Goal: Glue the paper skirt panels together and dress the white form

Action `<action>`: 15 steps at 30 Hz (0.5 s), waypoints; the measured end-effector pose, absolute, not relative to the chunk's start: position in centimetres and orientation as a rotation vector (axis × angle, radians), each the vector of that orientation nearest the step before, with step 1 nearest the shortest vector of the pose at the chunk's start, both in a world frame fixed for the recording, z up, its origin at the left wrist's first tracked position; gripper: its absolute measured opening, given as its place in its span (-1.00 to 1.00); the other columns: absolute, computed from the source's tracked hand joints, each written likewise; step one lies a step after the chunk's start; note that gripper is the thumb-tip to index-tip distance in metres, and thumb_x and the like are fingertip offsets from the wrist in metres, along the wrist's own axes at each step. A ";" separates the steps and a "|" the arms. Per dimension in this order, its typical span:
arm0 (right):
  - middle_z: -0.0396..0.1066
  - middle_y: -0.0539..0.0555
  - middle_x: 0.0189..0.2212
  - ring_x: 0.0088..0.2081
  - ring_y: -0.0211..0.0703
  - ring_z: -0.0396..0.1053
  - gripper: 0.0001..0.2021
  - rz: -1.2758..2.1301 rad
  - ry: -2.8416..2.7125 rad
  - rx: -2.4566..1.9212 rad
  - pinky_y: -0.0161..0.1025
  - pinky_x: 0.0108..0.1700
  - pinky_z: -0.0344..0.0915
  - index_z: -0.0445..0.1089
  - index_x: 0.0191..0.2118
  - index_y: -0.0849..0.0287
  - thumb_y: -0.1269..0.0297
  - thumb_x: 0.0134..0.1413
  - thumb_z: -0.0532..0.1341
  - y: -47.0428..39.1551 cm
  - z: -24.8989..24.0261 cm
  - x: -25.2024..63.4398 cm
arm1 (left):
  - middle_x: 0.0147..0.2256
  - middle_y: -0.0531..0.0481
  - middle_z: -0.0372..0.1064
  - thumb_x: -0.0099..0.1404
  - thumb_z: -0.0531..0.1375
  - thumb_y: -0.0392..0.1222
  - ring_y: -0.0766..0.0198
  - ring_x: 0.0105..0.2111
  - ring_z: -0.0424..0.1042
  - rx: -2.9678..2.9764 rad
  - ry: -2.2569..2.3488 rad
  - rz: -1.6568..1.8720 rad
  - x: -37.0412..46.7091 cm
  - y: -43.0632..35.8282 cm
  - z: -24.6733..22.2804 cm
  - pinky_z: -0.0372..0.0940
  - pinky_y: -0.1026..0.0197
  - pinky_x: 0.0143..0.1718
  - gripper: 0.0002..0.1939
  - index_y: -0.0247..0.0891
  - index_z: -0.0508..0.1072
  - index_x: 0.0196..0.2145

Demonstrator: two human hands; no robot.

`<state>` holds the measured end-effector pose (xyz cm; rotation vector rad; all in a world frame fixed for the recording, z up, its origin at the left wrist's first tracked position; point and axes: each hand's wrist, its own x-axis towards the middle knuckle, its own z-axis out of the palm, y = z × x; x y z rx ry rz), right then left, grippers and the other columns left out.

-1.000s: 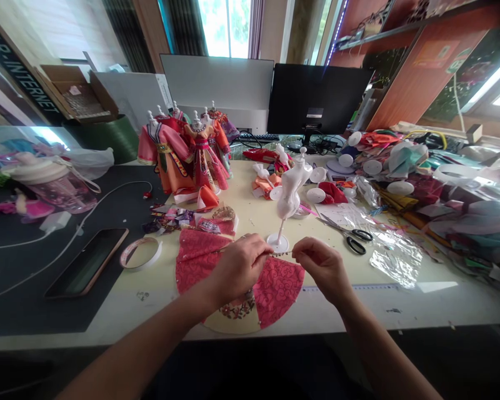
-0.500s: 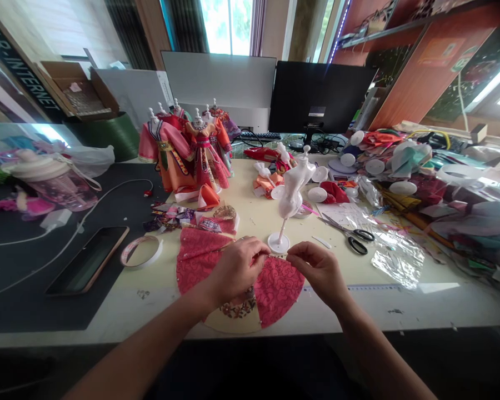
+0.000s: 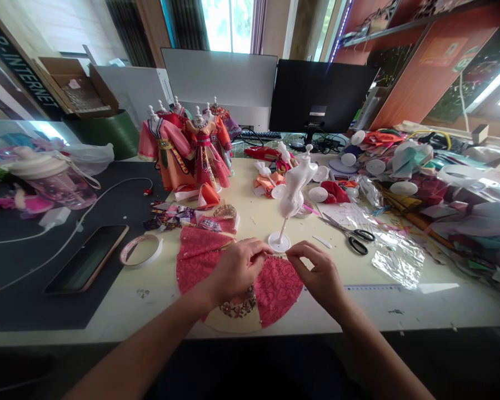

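A rounded piece of red patterned fabric (image 3: 277,291) lies near the table's front edge, with a pale section and a flowered trim (image 3: 238,306) low in its middle. My left hand (image 3: 242,265) rests over it, fingers closed in a pinch at its upper edge. Just to the right, my right hand (image 3: 319,272) holds thumb and forefinger together by the same edge; whatever is between them is too small to make out. Directly behind the fingertips, a small white doll mannequin (image 3: 294,191) stands on its round base, bare and slightly tilted.
Black-handled scissors (image 3: 354,236) and clear plastic (image 3: 398,258) lie to the right, before a heap of cloth scraps (image 3: 454,194). At left are a tape roll (image 3: 141,251), a phone (image 3: 87,260) and a lidded cup (image 3: 50,178). Dressed doll mannequins (image 3: 191,147) stand behind, near two monitors (image 3: 323,94).
My right hand has shifted very slightly left, its fingers still pinched. My left hand stays at the fabric's upper edge, and the fabric lies as before.
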<state>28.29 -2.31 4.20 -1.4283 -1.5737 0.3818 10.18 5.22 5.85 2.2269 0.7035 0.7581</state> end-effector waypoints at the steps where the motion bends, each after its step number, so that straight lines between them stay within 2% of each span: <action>1: 0.39 0.06 -0.39 -0.33 -0.14 0.36 -0.90 0.379 -1.582 -1.424 -0.23 -0.34 0.30 0.38 -0.37 0.09 0.40 0.09 0.14 -2.3 4.3 28.3 | -0.29 0.02 0.45 0.24 0.06 -0.42 0.32 -0.30 0.41 2.195 0.696 0.763 10.1 5.2 5.8 0.27 0.31 -0.22 -0.75 -0.25 0.48 -0.22; 7: 0.38 0.01 -0.45 -0.38 -0.19 0.34 -0.92 0.311 -1.601 -1.445 -0.26 -0.34 0.28 0.34 -0.35 0.10 0.42 0.08 0.14 -2.6 4.3 28.0 | -0.29 0.05 0.48 0.22 0.09 -0.43 0.35 -0.29 0.42 2.032 0.654 0.757 10.2 5.0 5.7 0.29 0.37 -0.24 -0.74 -0.22 0.53 -0.24; 15: 0.38 -0.01 -0.45 -0.39 -0.23 0.33 -0.94 0.216 -1.682 -1.443 -0.27 -0.32 0.26 0.32 -0.32 0.12 0.42 0.10 0.15 -3.0 4.5 27.7 | -0.25 0.00 0.51 0.25 0.15 -0.32 0.29 -0.24 0.47 1.948 0.663 0.743 10.6 4.5 5.4 0.32 0.33 -0.20 -0.81 -0.25 0.54 -0.24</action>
